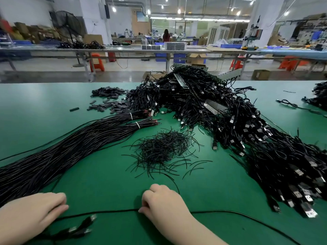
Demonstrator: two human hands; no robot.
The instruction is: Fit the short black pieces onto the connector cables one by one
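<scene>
Currently right hand pinches a cable at lower centre; left hand flat, fingers relaxed; bare green table between them.

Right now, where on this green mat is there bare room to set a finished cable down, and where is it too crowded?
Bare mat lies far left, beyond the tied cable bundles. A smaller patch sits between the thin wire scraps and the right hand. The right side is crowded by the USB cable heap; flat black sleeves litter the centre back.

The green surface carries a heap of thin black strands, with bundled cables left of it, a connector-cable pile right, and short black pieces behind.
</scene>
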